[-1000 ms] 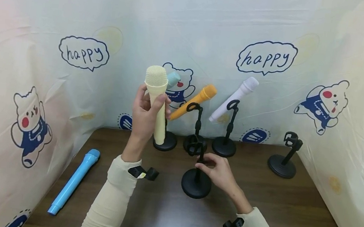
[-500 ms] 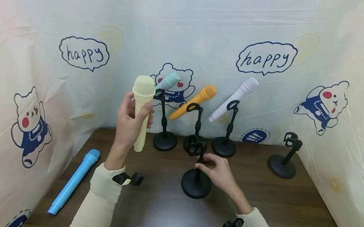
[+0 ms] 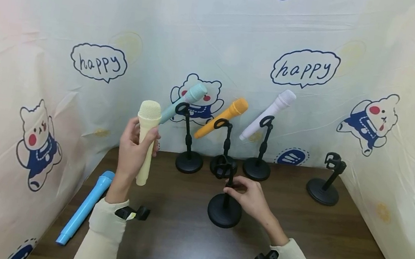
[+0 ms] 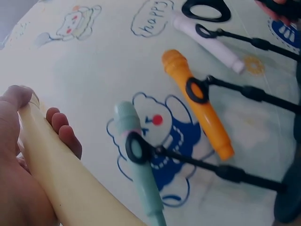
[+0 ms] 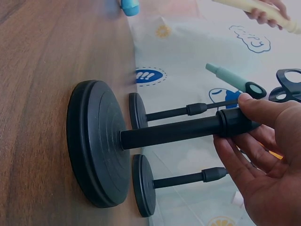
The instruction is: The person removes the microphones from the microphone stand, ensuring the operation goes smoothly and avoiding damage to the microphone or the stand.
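Observation:
My left hand grips a pale yellow microphone by its handle, holding it nearly upright above the left part of the table. In the left wrist view the thumb and curled fingers wrap the microphone's handle. Nearer the middle, my right hand pinches the pole of a black microphone stand, whose round base is on the table. The right wrist view shows thumb and fingers around the collar of that stand; its clip holds no microphone. A blue microphone lies left of my left forearm.
Along the back edge stand three black stands bearing a mint microphone, an orange microphone and a lilac microphone, all tilted. Another stand with a bare clip is at the back right. A printed cloth hangs behind the brown table.
My left hand has moved left and down with the pale yellow microphone, uncovering the mint microphone and its stand. The right hand keeps its hold on the stand in the same place.

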The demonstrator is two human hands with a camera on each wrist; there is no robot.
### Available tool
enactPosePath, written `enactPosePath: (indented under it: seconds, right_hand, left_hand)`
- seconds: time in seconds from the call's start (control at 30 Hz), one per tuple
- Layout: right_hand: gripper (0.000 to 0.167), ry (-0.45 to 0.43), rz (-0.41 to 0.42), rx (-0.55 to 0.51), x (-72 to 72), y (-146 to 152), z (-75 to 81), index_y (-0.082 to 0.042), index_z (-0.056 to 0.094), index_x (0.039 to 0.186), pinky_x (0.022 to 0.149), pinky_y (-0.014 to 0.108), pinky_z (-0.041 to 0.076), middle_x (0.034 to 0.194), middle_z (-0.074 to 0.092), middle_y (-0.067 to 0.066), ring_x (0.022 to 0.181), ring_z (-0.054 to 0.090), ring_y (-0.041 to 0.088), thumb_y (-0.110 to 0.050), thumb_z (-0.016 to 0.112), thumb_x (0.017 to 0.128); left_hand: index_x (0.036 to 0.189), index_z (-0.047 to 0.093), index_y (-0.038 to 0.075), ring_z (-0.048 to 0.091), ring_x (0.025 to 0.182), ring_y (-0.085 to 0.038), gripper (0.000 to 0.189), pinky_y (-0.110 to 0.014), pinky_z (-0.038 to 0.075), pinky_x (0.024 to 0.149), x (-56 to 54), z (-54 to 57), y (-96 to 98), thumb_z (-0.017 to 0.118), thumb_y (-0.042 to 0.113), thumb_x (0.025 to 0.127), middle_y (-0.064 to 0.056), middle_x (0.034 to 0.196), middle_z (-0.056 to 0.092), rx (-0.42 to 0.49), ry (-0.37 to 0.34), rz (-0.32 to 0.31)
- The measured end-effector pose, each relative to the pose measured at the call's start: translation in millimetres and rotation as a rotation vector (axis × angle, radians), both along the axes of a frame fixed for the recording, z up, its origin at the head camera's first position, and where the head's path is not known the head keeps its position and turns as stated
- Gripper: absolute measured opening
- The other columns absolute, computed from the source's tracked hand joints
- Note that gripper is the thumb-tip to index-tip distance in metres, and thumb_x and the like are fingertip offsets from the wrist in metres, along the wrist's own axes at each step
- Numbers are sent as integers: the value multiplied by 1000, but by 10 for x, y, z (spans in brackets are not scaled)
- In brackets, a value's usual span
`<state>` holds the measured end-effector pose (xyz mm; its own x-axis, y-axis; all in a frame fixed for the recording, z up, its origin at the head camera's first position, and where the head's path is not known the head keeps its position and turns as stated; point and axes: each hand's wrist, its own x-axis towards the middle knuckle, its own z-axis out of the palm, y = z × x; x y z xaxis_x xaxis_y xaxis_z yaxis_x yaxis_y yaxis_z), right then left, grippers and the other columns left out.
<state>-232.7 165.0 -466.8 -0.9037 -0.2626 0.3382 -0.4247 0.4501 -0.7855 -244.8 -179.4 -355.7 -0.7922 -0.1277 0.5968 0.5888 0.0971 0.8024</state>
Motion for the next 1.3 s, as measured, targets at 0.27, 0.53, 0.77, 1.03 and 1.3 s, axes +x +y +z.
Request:
enactPosePath:
  seconds: [0.27,0.53,0.77,1.03,1.3]
  right_hand:
    - [18,-3,0,-1,10,0,4,-15,79,110,86,35,65,108,81,2,99,79,20,-20,84,93]
    - [18,4,2,-6,0,-1,-7,-16,79,109,87,38,65,107,81,2,98,79,20,-21,84,93]
    - [18,1,1,-10,1,-2,-6,-16,79,110,86,38,65,108,81,2,98,79,20,-21,84,93]
    - [19,-3,3,-7,3,-2,-17,-16,79,110,85,34,64,107,81,1,98,79,19,-21,85,93]
    - [19,8,3,-20,-3,-5,-17,-15,79,111,86,39,65,108,81,2,96,79,18,-19,85,93]
  left_hand:
    - [138,57,18,63,57,-12,34,-26,57,51,34,-232,-209,68,20,106,-4,89,71,-25,-120,82]
    - [137,56,18,64,58,-17,35,-30,57,51,43,-449,-420,69,24,105,0,89,72,-60,-228,122]
    - [144,50,12,67,63,-15,50,-31,60,57,73,-652,-594,71,32,104,5,95,71,-127,-357,143]
    - [153,45,8,68,65,-12,60,-31,59,58,121,-937,-815,70,34,104,-18,119,68,-321,-477,225]
    - [153,46,6,71,68,-18,65,-30,57,56,179,-1131,-972,71,37,102,-28,129,68,-507,-549,332]
